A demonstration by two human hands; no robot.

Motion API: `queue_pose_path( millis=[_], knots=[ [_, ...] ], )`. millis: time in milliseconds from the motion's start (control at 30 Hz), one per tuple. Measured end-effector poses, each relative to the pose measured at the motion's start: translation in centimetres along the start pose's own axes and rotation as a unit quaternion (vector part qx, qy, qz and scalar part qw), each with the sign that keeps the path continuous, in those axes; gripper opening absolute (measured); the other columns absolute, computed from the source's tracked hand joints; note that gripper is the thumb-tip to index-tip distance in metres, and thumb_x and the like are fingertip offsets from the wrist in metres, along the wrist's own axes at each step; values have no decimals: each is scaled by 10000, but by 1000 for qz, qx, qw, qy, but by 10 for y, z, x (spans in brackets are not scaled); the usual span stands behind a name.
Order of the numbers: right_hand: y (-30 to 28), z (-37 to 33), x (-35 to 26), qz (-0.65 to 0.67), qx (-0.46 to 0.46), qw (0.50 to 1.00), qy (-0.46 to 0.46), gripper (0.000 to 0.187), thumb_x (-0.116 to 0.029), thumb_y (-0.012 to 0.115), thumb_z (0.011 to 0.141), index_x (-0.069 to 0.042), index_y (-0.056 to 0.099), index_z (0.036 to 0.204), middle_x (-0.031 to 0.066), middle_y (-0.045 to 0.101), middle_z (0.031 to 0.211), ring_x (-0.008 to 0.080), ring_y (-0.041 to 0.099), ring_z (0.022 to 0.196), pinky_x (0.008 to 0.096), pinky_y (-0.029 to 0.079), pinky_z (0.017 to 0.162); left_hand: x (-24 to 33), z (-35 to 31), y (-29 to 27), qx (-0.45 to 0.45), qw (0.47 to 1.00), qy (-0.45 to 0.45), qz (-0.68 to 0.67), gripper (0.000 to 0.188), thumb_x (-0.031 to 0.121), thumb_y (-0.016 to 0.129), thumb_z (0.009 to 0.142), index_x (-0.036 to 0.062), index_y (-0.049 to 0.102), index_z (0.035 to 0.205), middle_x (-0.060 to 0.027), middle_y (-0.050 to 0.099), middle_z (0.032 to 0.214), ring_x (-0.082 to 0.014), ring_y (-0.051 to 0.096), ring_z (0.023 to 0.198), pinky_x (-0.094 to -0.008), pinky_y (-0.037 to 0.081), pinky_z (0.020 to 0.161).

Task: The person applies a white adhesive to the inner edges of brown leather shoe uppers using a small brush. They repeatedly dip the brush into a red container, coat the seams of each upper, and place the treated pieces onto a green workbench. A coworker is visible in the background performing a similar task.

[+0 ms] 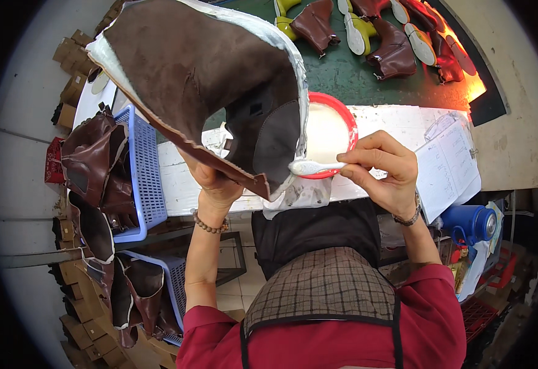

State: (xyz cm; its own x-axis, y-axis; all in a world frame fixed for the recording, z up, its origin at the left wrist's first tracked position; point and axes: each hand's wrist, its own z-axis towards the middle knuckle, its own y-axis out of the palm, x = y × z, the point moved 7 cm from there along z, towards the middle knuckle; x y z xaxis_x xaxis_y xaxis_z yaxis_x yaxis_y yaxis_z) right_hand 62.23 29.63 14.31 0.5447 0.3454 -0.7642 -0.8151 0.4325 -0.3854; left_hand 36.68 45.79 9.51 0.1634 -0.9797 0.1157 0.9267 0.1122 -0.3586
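My left hand [210,184] is closed on the lower edge of a large brown leather boot upper [176,67], held up over the table with its inner side facing me. A white coating, which looks like glue, runs along its edge. Between the thumb and fingers of my right hand [382,169] is a small white brush [312,167]. The brush head, covered in white, touches the upper's right edge near its lower corner. Just behind the brush is a red-rimmed bowl [350,117] of white liquid, partly hidden by the upper.
Blue plastic baskets [149,178] at left hold more brown uppers [94,154]. Several brown boots [392,49] with pale soles lie on a green surface [336,71] at the back, near an orange glow. Papers [447,166] and a blue flask-like object [468,222] are at right.
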Motion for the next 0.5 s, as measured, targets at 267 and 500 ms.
queue_pose_path(
  millis=[267,500],
  knots=[
    [9,9,-3,9,-15,999,44,163,-39,825,827,-25,797,987,66,692,863,123,629,674,257,474,573,20,36,2,-26,997,17,74,815,199,780,905,115,303,1561,-193,449,1451,-392,508,1242,-488,447,997],
    [-7,-14,113,-364,-74,927,57,82,-184,773,840,-107,785,863,29,688,807,243,673,688,364,515,605,-26,-24,-52,-150,866,-392,-272,1173,116,949,560,-33,329,1545,-199,418,1520,-301,464,1374,-399,392,1137]
  ],
)
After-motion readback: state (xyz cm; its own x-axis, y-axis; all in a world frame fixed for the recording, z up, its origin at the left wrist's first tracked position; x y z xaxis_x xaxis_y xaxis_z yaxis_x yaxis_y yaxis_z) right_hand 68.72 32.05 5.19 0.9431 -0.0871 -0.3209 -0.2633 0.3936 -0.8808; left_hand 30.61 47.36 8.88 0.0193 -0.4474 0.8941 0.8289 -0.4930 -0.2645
